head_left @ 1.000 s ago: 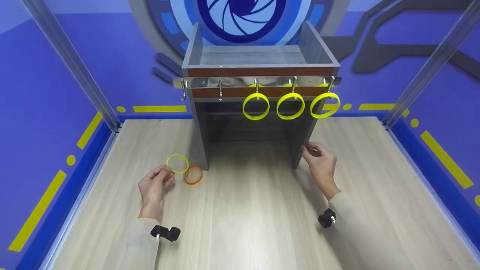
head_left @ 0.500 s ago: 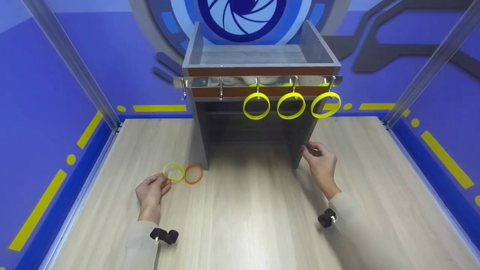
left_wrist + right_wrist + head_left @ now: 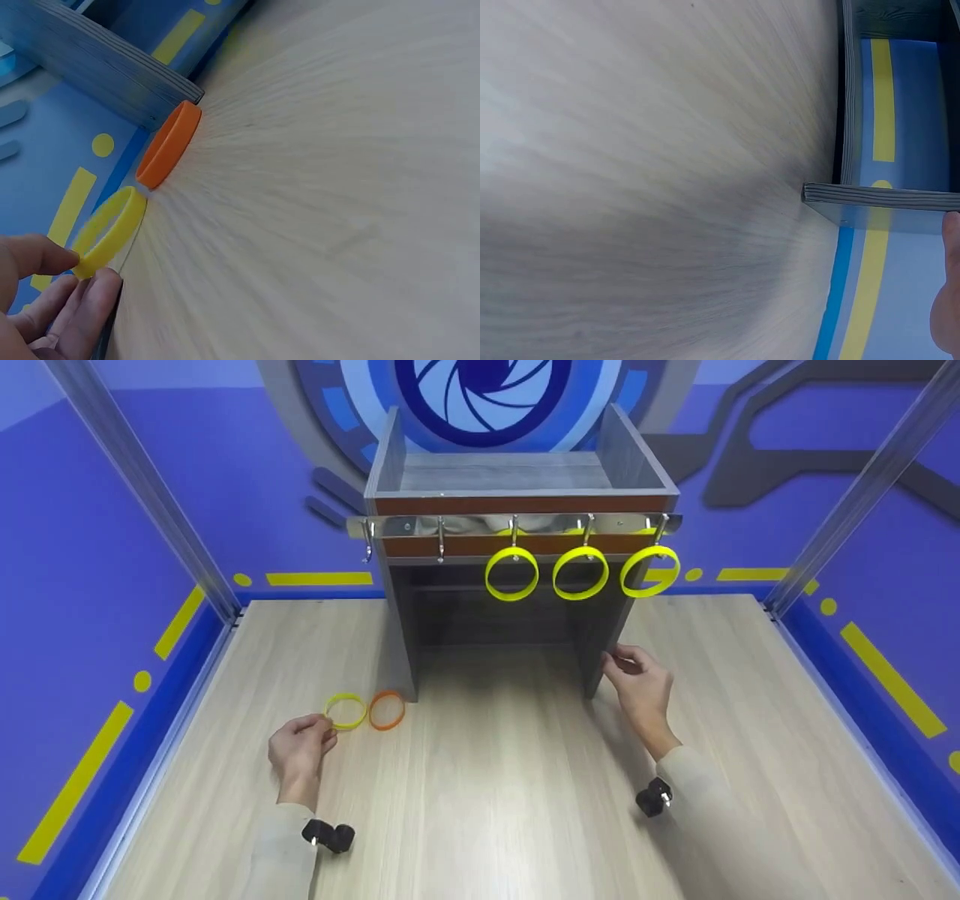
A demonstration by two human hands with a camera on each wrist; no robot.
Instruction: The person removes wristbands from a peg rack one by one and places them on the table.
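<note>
Between thumb and fingers my left hand (image 3: 300,746) pinches the near-left edge of a yellow silicone wristband (image 3: 346,712), low over the table. Just right of it is an orange wristband (image 3: 387,710), close by the foot of the shelf's left panel. The left wrist view shows the yellow band (image 3: 109,232) tilted, its far end near the orange band (image 3: 169,144). My right hand (image 3: 639,684) has its fingertips against the outer side of the grey shelf's right panel (image 3: 600,660), fingers loosely bent. In the right wrist view a fingertip (image 3: 952,225) meets that panel.
On the shelf's front a metal hook rail (image 3: 480,524) carries several hooks. Three yellow wristbands (image 3: 490,585) hang from its right-hand hooks; the two left hooks (image 3: 441,540) are bare. Blue walls (image 3: 112,547) enclose the wooden table (image 3: 480,795) at the back and sides.
My left hand has drawn back toward me and slightly left with the yellow wristband, which now sits level beside the orange one. The right hand stays in place.
</note>
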